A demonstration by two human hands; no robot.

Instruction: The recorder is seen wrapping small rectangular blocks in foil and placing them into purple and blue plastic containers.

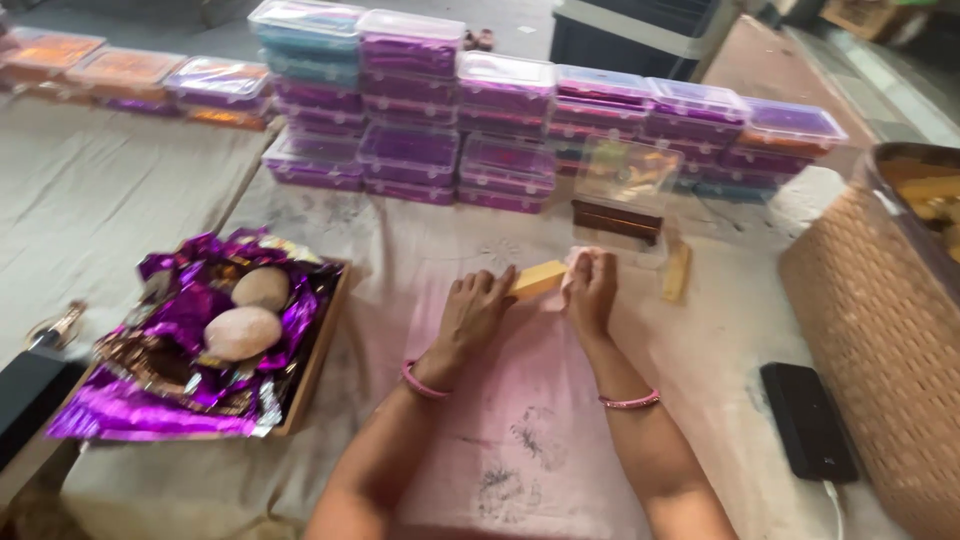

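Observation:
Both hands meet over the cloth-covered table (700, 340). My left hand (475, 310) grips one end of a small yellow rectangular bar (538, 279). My right hand (590, 290) closes on the other end, with a bit of pale pink wrapper under its fingers. Each wrist wears a pink bangle. A second yellow bar (676, 270) lies on the table just right of my right hand.
Stacked clear boxes with purple contents (410, 150) line the far side. A tray of purple foil wrappers (190, 350) holding two pale round lumps sits left. A woven basket (880, 330) stands right, with a black phone (808, 420) beside it. An open clear box (620, 190) sits ahead.

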